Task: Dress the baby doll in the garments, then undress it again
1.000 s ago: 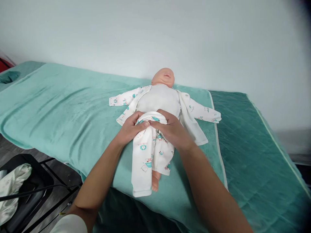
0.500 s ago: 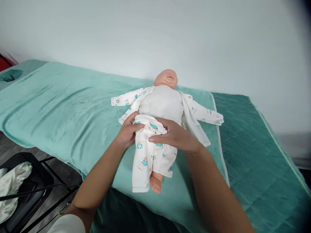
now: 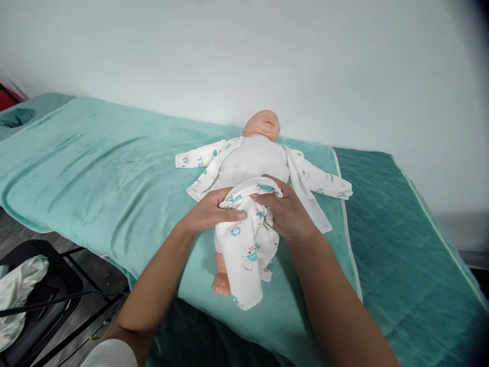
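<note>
Head view: white wall (image 3: 267, 51) fills the upper half of the frame. Below it a long padded table runs across the middle, covered by a light teal towel (image 3: 95, 163) on the left and centre, with a darker quilted teal cover (image 3: 385, 224) showing at right. Lower left corner: dark floor, a black chair frame (image 3: 57, 290) with a pale crumpled cloth (image 3: 15, 295) on it.

Baby doll (image 3: 254, 158) lies on its back at frame centre, head toward the wall, feet toward the camera. Its printed white jacket (image 3: 305, 178) is open, sleeves spread out left and right flat on the towel, plain white torso exposed. Printed white trousers (image 3: 244, 239) cover the doll's lower body; waistband bunched at the belly, one trouser leg hanging loose toward the table's near edge. One bare doll foot (image 3: 221, 283) sticks out on the left of that leg, near the towel's front edge.

Left hand (image 3: 210, 211) comes in from lower left, thumb and fingers pinching the trouser waistband at the doll's hip. Right hand (image 3: 288, 211) comes in from lower right, fingers curled into the waistband fabric on the other side, gripping it. Both hands close together, either side of the bunched cloth, just below the doll's belly. White sleeve edge (image 3: 110, 354) visible at bottom left.
</note>
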A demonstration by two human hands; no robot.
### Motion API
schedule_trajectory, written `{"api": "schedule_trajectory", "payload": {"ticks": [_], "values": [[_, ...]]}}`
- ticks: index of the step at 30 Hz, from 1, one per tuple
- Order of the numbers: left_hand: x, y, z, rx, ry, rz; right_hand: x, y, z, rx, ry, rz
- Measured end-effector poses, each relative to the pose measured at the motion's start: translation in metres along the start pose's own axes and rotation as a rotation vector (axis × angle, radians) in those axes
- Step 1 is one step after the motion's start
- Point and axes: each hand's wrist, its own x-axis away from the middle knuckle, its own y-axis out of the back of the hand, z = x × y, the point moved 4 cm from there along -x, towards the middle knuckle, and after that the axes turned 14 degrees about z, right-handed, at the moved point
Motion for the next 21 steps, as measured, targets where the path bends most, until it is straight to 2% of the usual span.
{"api": "schedule_trajectory", "payload": {"ticks": [3,7,11,14,17,21], "values": [[0.002,-0.001,0.004,0.059,0.059,0.046,0.0,-0.002,0.002,0.042,0.009,0.015],[0.003,0.002,0.01,0.193,-0.02,-0.057,0.001,-0.005,0.007,0.244,-0.018,0.055],[0.003,0.005,0.015,0.231,-0.091,-0.108,0.001,-0.013,0.015,0.436,-0.085,0.281],[0.004,0.006,0.017,0.218,-0.093,-0.117,0.004,-0.018,0.015,0.532,-0.173,0.44],[0.005,0.007,0.017,0.206,-0.075,-0.132,0.007,-0.016,0.012,0.548,-0.203,0.433],[0.005,0.003,0.015,0.219,-0.076,-0.151,0.007,-0.013,0.009,0.416,-0.132,0.346]]}}
